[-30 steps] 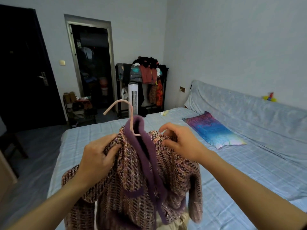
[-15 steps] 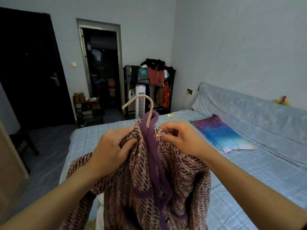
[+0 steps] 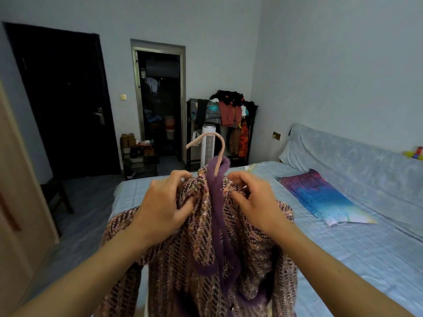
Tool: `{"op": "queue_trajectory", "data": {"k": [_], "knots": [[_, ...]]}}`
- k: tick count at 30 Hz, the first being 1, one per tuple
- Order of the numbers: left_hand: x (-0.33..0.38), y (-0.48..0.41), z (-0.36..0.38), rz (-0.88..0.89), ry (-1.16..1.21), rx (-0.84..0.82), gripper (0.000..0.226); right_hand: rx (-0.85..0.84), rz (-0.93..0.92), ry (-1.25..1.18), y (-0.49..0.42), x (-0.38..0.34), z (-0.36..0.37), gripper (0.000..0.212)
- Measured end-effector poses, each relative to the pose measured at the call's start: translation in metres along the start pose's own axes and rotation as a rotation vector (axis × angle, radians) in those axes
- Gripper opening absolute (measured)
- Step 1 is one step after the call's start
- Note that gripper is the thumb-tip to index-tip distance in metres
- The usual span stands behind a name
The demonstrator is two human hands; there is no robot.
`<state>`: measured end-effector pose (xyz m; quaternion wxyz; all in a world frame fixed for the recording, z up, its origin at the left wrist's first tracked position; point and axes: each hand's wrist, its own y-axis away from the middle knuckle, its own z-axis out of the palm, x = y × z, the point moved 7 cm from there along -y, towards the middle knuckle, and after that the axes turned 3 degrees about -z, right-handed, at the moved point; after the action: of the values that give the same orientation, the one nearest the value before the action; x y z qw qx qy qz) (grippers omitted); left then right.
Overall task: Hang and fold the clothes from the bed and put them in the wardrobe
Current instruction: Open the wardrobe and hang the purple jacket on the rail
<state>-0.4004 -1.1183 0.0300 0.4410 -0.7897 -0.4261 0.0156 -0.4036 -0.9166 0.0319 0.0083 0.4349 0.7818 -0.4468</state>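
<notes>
You have one view, worn on your head: it looks forward and slightly down, close over your left hand [image 3: 160,209] and right hand [image 3: 258,208] on the cardigan [image 3: 174,271], across the bed [image 3: 343,259] toward the far doorway [image 3: 160,106].

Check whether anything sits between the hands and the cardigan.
Nothing visible: left hand and right hand both grip the purple-trimmed cardigan, either side of the hanger hook.
</notes>
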Motion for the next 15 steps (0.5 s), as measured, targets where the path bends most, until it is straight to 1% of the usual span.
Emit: {"op": "queue_trajectory", "data": {"k": [9, 12, 15], "knots": [[-0.012, 0.011, -0.049, 0.028, -0.158, 0.094, 0.037, 0.04, -0.044, 0.003, -0.018, -0.048, 0.02, 0.032], [-0.01, 0.018, -0.075, 0.026, -0.182, 0.145, 0.034, 0.049, -0.096, -0.035, -0.023, -0.07, 0.027, 0.029], [-0.006, 0.031, -0.1, 0.013, -0.27, 0.187, 0.034, 0.036, -0.152, -0.074, -0.027, -0.092, 0.034, 0.029]]}}
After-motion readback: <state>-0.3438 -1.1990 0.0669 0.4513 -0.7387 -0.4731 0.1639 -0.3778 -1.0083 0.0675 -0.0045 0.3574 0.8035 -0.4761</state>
